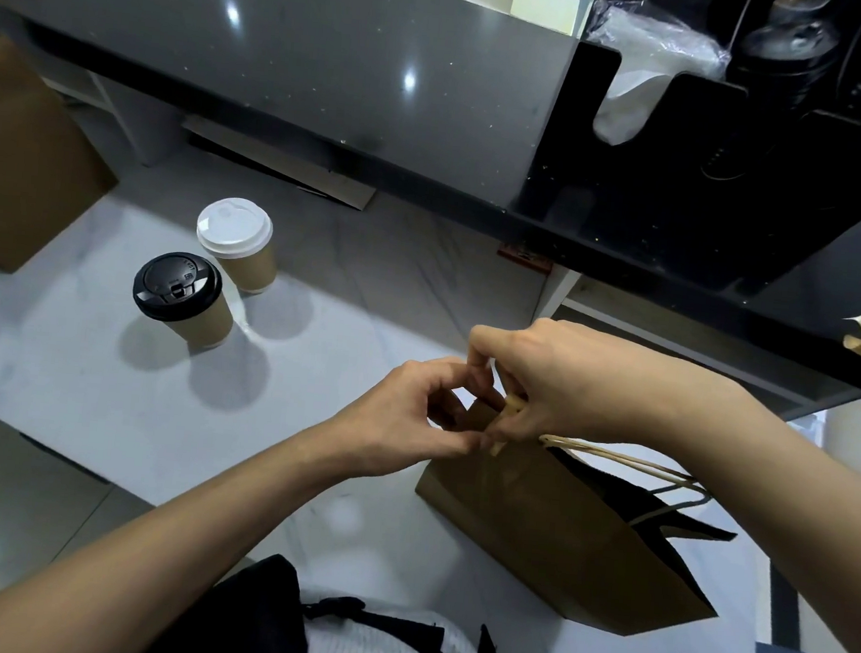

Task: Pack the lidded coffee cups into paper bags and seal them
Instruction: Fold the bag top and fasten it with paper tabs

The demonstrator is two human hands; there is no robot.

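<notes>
A brown paper bag (556, 532) with twisted paper handles stands on the white marbled counter (104, 383) at the right. Both hands meet at its top left corner. My left hand (410, 422) pinches the bag's top edge between thumb and forefinger. My right hand (532, 375) grips the same edge from above with curled fingers. To the left stand two brown paper cups, apart from the bag: one with a black lid (178, 296) nearer me, one with a white lid (236, 244) behind it. What the bag holds is hidden.
A dark grey raised counter (285, 57) runs along the back. A black holder (639, 136) with white cups and dark lids stands at the back right. A brown cardboard box (19, 155) sits at the far left. Flat cardboard (286, 170) lies under the raised counter.
</notes>
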